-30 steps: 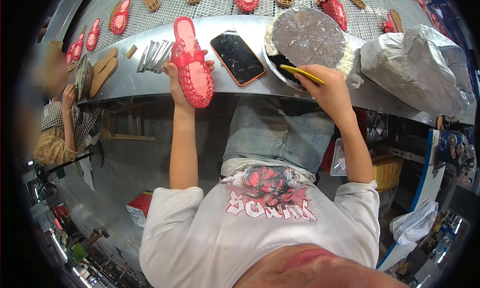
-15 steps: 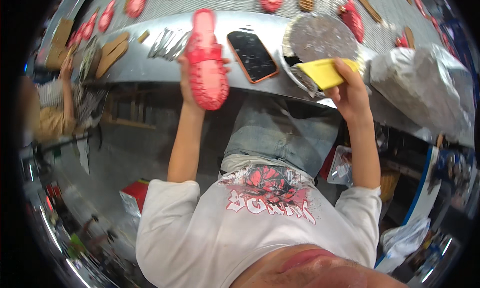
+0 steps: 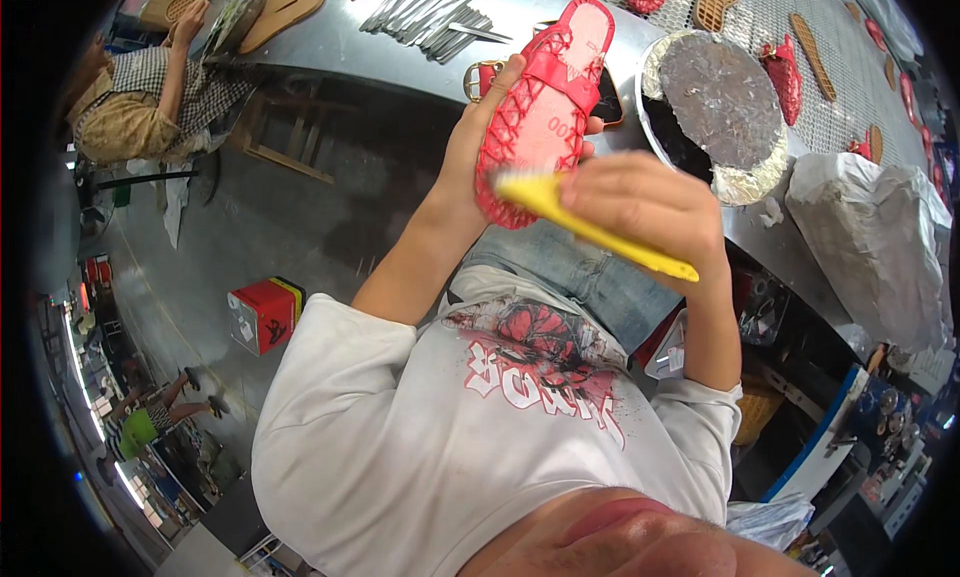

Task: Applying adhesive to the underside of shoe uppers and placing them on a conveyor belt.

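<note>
Left hand [image 3: 478, 147] is gripping a red woven sandal [image 3: 545, 112] by its side edge, holding it up over the lap, sole facing the camera, just off the metal table [image 3: 300, 47] edge. Right hand [image 3: 640, 202] is pinching a yellow brush [image 3: 590, 232], its blurred tip touching the sandal's heel end. A foil-lined round pan [image 3: 722, 112] is sitting on the table near the sandal's toe. Metal tools [image 3: 425, 17] are lying farther left.

Open air below the sandal [image 3: 540, 107] — foil-covered bowl [image 3: 722, 112] crowds right.
</note>
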Demonstrator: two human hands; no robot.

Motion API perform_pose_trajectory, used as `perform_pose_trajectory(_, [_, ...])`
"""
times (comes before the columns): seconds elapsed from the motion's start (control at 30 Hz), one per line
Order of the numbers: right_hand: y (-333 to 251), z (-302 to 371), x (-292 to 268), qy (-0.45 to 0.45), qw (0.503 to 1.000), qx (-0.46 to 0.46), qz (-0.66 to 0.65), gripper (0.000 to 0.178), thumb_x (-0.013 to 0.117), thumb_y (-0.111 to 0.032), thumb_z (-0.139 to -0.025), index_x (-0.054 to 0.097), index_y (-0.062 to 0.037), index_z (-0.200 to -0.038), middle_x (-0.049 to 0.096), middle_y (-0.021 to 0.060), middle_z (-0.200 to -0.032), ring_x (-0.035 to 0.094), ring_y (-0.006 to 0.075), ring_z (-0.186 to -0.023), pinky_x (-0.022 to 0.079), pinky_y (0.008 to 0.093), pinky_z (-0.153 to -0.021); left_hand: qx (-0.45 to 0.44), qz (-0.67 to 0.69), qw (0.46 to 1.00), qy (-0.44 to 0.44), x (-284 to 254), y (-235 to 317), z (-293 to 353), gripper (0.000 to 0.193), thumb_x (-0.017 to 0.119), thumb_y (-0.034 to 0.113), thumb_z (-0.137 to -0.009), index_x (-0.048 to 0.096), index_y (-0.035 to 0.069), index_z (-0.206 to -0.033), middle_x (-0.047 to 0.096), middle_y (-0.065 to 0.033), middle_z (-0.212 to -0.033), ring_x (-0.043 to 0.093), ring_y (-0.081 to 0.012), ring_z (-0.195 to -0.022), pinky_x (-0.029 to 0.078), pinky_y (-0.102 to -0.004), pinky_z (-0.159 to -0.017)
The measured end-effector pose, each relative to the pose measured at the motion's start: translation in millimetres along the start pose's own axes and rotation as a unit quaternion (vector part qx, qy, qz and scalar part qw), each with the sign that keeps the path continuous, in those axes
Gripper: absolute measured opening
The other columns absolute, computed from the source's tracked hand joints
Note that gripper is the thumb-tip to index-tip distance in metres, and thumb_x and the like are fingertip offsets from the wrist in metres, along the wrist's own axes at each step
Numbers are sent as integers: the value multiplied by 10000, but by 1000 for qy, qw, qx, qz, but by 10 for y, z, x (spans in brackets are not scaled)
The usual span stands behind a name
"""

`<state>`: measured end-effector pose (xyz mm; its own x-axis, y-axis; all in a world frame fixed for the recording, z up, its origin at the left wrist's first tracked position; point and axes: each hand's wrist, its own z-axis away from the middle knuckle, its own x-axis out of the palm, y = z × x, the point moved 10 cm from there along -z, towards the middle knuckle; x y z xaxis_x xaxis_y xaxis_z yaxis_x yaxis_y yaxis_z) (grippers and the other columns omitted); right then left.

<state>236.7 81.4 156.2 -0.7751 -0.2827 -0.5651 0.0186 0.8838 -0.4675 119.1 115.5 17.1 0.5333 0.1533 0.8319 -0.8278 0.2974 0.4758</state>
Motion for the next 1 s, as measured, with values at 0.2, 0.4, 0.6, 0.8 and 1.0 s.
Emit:
perform_pose_trajectory(0.2, [14, 45, 34, -12, 997, 50, -64, 255, 750, -70, -750, 703, 38, -975, 708, 165, -967, 697, 321, -888, 558, 373, -804, 44, -40, 998, -3, -64, 115, -50, 613, 526, 487, -973, 544, -71, -1225, 681, -277, -943, 706, -326, -734, 607, -398, -664])
perform_pose_trajectory(0.4, [377, 201, 55, -38, 964, 210, -160, 189, 711, 27, -781, 700, 42, -969, 715, 126, -923, 695, 200, -828, 538, 299, -737, 75, -12, 996, 36, -181, 88, -64, 607, 573, 471, -955, 544, -76, -1218, 680, -265, -957, 708, -322, -749, 609, -401, -665])
perform_pose_trajectory(0.6, [279, 206, 111, -50, 965, 153, -207, 174, 687, -26, -824, 711, 26, -988, 724, 106, -894, 685, 177, -767, 540, 285, -712, 38, -88, 993, 67, -220, -17, 31, 644, 611, 488, -927, 572, -113, -1155, 688, -270, -874, 711, -311, -700, 607, -391, -628])
perform_pose_trajectory(0.8, [568, 342, 47, 4, 944, 260, -200, 186, 721, -30, -806, 713, 27, -983, 731, 104, -913, 688, 167, -785, 539, 285, -718, 36, -98, 992, 68, -197, -26, 37, 612, 607, 481, -931, 592, -95, -1138, 693, -258, -884, 717, -287, -712, 606, -381, -611])
perform_pose_trajectory(1.0, [773, 376, -393, 126, 949, 280, -75, 228, 706, 21, -808, 707, 0, -1035, 710, 119, -938, 694, 224, -837, 541, 306, -744, -13, -112, 993, 29, -143, -145, 92, 550, 587, 437, -956, 583, -75, -1157, 694, -231, -890, 720, -293, -688, 612, -379, -572])
